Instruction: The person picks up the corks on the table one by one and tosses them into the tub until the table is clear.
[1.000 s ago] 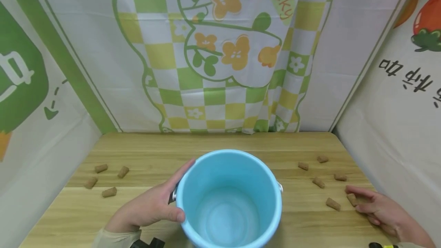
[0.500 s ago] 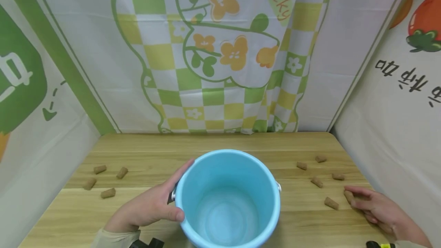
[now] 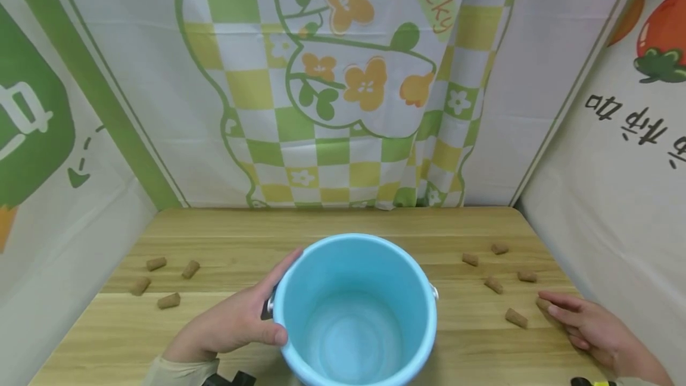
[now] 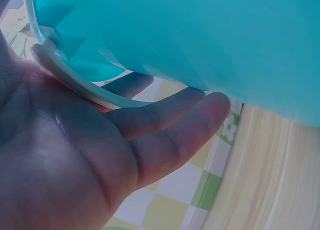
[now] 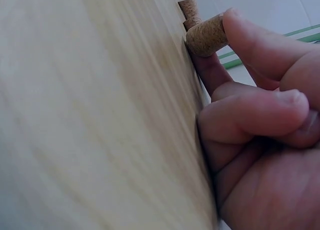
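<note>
A light blue bucket (image 3: 356, 338) stands upright at the table's front middle, with nothing seen inside. My left hand (image 3: 241, 317) grips its left side, the thumb at the rim and the fingers spread along the outer wall. In the left wrist view the bucket's handle (image 4: 82, 85) crosses between palm and wall. Over on the right, my right hand (image 3: 597, 326) pinches a cork (image 5: 207, 36) between thumb and index finger, low at the tabletop. The other fingers curl beneath. In the head view, fingers partly hide this cork.
Several loose corks (image 3: 517, 317) lie on the right of the wooden table (image 3: 230, 231). Another scattered group of corks (image 3: 168, 301) lies at the left. A patterned curtain (image 3: 321, 153) hangs along the back edge, and printed cloth walls (image 3: 600, 195) flank both sides.
My right thumb has moved in onto the cork, covering more of it. The left hand still holds the bucket in place. The head view has shifted very slightly.
</note>
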{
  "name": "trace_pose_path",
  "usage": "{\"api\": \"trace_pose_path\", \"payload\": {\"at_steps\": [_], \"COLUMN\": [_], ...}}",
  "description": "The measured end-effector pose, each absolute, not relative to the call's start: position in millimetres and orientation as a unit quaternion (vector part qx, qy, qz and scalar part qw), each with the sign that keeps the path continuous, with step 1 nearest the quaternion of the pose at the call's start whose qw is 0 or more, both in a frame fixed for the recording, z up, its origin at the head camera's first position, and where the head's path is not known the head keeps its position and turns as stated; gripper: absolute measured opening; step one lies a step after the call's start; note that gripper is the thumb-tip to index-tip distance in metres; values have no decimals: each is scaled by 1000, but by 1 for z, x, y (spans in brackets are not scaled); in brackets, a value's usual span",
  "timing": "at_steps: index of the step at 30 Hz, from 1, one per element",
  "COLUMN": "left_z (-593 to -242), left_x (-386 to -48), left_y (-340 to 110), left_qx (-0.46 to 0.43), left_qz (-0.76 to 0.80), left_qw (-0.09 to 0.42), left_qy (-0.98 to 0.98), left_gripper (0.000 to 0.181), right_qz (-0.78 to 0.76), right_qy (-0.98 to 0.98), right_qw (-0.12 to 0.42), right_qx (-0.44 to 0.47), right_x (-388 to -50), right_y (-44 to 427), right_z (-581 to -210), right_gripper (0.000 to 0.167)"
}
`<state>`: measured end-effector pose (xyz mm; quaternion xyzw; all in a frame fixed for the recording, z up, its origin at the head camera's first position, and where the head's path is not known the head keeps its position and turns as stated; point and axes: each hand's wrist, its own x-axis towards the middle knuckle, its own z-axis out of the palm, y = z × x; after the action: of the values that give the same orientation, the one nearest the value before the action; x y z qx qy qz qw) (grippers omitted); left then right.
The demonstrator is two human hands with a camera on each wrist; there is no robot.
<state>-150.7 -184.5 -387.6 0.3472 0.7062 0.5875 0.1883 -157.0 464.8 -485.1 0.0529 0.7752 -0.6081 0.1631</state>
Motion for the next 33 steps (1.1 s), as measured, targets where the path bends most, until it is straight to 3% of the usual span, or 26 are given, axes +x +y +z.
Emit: {"api": "trace_pose_path", "payload": {"at_steps": [12, 22, 33], "left_z": [-386, -384, -384], "left_x": [-151, -151, -149], "left_y": [-181, -182, -182], "left_qx": [345, 334, 335], "left_qz": [613, 611, 615], "left_qw": [207, 220, 220], "left_qy": [680, 684, 679], "left_gripper": [111, 111, 112], "right_qz": [-637, -660, -701], "right_qy": [752, 724, 688], "right_qw": [166, 185, 166], "right_qx": [38, 83, 89], "right_x": [-159, -156, -154], "right_y": [468, 470, 468], "right_z": [-483, -483, -480], "right_gripper": [26, 20, 22]}}
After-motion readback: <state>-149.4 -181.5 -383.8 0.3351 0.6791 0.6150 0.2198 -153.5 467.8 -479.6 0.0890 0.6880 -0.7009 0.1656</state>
